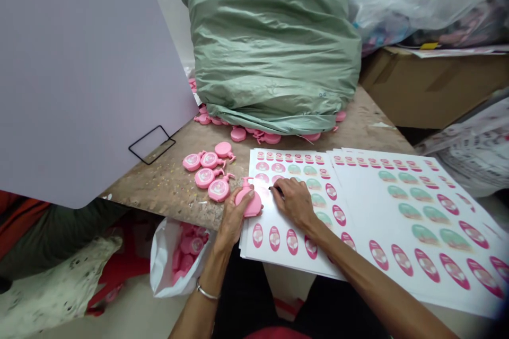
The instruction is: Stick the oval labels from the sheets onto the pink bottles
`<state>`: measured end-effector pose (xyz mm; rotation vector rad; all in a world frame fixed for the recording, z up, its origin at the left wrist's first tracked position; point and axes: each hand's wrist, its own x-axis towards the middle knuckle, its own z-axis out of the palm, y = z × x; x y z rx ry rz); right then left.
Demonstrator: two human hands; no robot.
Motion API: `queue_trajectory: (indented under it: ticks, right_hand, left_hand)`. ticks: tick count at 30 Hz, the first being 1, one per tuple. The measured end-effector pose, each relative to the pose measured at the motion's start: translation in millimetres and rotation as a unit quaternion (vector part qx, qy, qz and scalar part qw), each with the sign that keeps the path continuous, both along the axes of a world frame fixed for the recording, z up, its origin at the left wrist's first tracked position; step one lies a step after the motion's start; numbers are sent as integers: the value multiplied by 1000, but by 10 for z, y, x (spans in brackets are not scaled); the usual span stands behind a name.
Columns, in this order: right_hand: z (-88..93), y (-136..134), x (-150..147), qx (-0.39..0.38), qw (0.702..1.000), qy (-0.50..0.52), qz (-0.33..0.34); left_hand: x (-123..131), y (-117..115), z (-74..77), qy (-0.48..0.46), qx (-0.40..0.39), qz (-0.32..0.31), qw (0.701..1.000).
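One pink pump-shaped case (248,205) is pinched by left hand (231,216), five more (218,190) grouped on tabletop (153,184) before green sack (274,47); right hand (293,202) grip unclear.

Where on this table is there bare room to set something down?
One bare patch of table lies between the green bag, cardboard box and sticker sheets. Another, speckled, lies between the grey panel and the loose pink bottles. It's crowded along the bag's base, where more bottles poke out, and around the left hand and right hand.
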<state>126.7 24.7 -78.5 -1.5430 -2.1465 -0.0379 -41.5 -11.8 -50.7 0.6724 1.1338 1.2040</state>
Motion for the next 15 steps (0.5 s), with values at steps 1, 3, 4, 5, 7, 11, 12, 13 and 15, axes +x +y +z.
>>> queue_trajectory:
  ticks: [1, 3, 4, 5, 7, 11, 12, 13, 15]
  right_hand:
    - [0, 3, 8, -3, 1000, 2, 4]
    - [4, 9, 19, -15, 1000, 16, 14]
    - [8, 13, 20, -22, 999, 26, 20]
    - [12, 17, 19, -30, 999, 35, 23]
    - [19, 24, 9, -42, 998, 46, 22]
    - [22, 25, -17, -54, 998, 42, 5]
    - [21, 23, -23, -55, 998, 43, 2]
    - [19, 21, -28, -53, 998, 45, -2]
    - [14, 16, -40, -39, 998, 46, -8]
  left_hand:
    - [-10, 8, -27, 11, 9, 1, 1000]
    - [-32, 23, -84, 44, 27, 4, 999]
    - [-43, 29, -108, 61, 33, 3, 998]
    - [-53, 33, -127, 77, 37, 0, 996]
    - [-70, 39, -141, 104, 46, -7, 993]
    - [-97, 38, -80, 158, 66, -39, 984]
    - [-102, 37, -57, 174, 71, -51, 981]
    - [-106, 37, -37, 188, 73, -60, 978]
    - [-111, 39, -14, 200, 73, -67, 975]
